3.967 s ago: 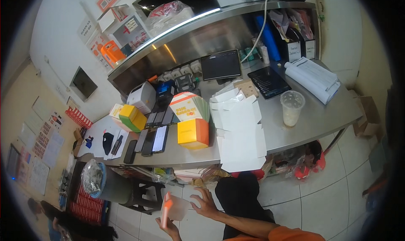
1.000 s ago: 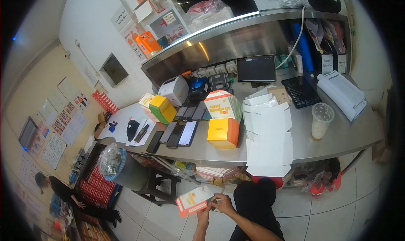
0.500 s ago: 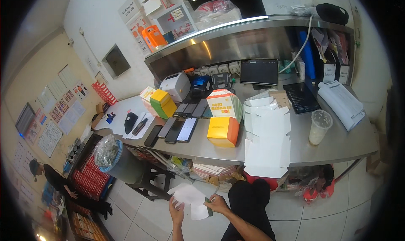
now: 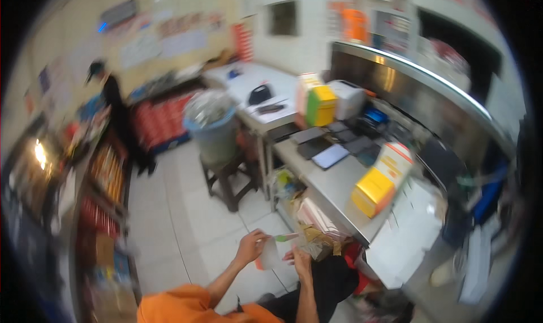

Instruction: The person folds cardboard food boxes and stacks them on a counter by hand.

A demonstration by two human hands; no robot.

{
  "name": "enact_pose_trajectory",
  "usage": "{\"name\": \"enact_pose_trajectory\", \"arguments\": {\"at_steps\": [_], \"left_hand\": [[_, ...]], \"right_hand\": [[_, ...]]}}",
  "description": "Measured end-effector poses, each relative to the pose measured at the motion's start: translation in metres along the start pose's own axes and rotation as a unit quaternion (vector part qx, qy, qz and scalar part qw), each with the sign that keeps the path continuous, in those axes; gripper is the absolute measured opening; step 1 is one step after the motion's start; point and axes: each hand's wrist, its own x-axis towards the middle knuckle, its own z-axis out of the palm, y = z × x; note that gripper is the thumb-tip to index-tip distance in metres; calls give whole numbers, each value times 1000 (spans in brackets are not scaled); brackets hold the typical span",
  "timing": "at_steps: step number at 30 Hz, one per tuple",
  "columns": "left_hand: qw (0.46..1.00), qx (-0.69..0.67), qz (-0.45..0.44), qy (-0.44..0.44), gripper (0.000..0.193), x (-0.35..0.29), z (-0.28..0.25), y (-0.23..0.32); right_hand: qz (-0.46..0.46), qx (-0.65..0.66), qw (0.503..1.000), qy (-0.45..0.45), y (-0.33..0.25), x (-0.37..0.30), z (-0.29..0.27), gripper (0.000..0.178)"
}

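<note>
Between my hands, above the floor and in front of the counter, is a partly folded cardboard carton (image 4: 274, 256), white inside with orange and green at its edges. My left hand (image 4: 252, 246) pinches its left upper edge. On the opposite side, my right hand (image 4: 300, 261) grips it with bent fingers. Motion blur softens the carton's folds. A made-up yellow and orange carton (image 4: 371, 196) stands on the counter to the right, beside flat white carton blanks (image 4: 404, 232).
Phones (image 4: 330, 156) lie on the steel counter (image 4: 317, 181), near a white printer (image 4: 346, 98) and a yellow-green carton (image 4: 321, 105). A bucket (image 4: 212, 133) with a clear plastic bag sits on a dark stool (image 4: 226, 179). Far left, a person in dark clothes (image 4: 116, 111) stands by shelves.
My view has swung left, so the counter now appears farther right. The carton has been turned and bent in my hands, showing orange and green edges. Both hands still hold it.
</note>
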Motion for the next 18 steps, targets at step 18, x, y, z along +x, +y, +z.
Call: {"name": "enact_pose_trajectory", "arguments": {"at_steps": [18], "left_hand": [[943, -289, -158, 46, 12, -48, 49, -14]], "right_hand": [[-226, -194, 954, 27, -11, -3, 30, 17]]}}
